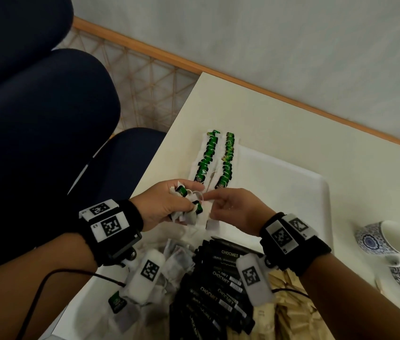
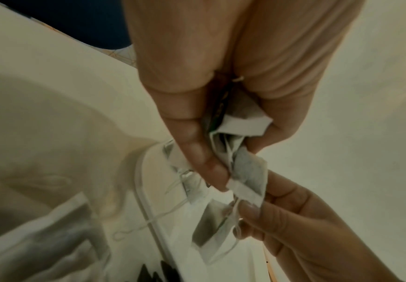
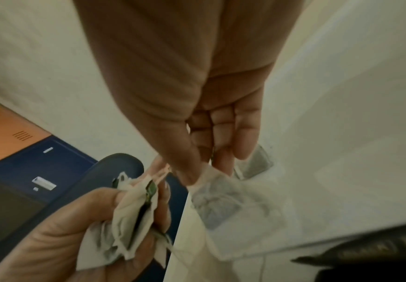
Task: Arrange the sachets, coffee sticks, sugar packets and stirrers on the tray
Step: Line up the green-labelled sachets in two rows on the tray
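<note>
My left hand (image 1: 189, 201) grips a crumpled bunch of tea bag sachets (image 1: 190, 212) with green tags just above the white tray's (image 1: 292, 187) near left part. My right hand (image 1: 208, 198) pinches one sachet (image 3: 221, 200) beside that bunch; in the left wrist view this sachet (image 2: 211, 227) hangs below the bunch (image 2: 240, 124). Two neat rows of green-tagged sachets (image 1: 215, 159) lie along the tray's left side. Black coffee sticks (image 1: 218, 285), brown sugar packets (image 1: 289, 305) and loose sachets (image 1: 177, 261) lie heaped nearer me.
Two blue-patterned cups (image 1: 385, 241) stand at the right of the cream table (image 1: 255, 114). A dark blue chair (image 1: 47, 119) sits close to the table's left edge. The tray's middle and right part shows bare white.
</note>
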A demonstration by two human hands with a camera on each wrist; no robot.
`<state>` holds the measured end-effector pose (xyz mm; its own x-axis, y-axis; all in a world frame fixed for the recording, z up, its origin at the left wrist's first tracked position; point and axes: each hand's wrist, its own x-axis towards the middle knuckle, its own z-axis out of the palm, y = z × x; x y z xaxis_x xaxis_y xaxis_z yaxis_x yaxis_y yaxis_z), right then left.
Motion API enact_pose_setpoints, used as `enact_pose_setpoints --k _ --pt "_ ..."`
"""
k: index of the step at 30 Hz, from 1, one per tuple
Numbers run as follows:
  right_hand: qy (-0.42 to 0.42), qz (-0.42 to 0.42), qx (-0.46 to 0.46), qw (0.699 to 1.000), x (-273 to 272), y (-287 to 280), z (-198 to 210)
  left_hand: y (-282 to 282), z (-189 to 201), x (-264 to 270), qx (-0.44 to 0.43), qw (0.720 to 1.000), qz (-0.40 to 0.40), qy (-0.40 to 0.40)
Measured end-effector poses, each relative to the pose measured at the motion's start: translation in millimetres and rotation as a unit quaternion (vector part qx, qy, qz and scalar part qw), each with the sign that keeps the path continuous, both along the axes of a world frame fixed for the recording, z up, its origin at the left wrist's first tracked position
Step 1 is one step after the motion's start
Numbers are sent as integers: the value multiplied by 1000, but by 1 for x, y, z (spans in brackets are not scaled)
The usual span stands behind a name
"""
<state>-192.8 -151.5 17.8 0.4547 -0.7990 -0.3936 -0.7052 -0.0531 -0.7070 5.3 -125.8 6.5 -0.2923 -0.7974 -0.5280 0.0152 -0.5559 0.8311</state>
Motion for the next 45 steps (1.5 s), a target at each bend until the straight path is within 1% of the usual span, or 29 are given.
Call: enact_pose_setpoints --k 4,7,10,14,17,21,25,28,31,35,37,39,42,45 --pt "-43 -77 9 996 -12 -2 -5 3 -3 2 3 1000 6 -16" --pt "-47 -83 1 995 -12 -2 -9 5 -2 2 2 1000 6 -20" --pt "-82 -93 -24 992 -8 1 -9 7 -1 3 7 1000 8 -19" --pt "-160 -63 -41 984 0 3 0 6 -4 4 5 1000 -6 -25" --pt "-170 -51 -45 983 7 1 4 5 -6 4 -1 1000 -18 -22" --pt "-206 -80 -41 974 12 -2 7 6 -5 0 -1 1000 -17 -24" --pt "-197 -59 -67 976 21 5 6 8 -5 -6 -20 999 -22 -38" --pt "-214 -54 -76 972 24 13 6 8 -5 -9 -32 998 -32 -37" --pt "-197 -50 -83 976 23 15 5 10 -4 -9 -38 998 -32 -25" --pt "-193 -104 -57 974 20 9 4 10 -5 -5 -30 999 -20 -33" --pt "-151 -106 -68 981 14 -1 0 9 -5 -1 -14 1000 -14 -21" --pt "-108 -96 -78 986 7 -9 -3 7 -6 4 -7 1000 15 -20" --pt "-62 -65 -62 994 0 -16 -8 3 -7 12 2 998 59 -23" --pt "-23 -47 -53 997 -3 -23 -16 -1 -5 18 10 997 78 -14"
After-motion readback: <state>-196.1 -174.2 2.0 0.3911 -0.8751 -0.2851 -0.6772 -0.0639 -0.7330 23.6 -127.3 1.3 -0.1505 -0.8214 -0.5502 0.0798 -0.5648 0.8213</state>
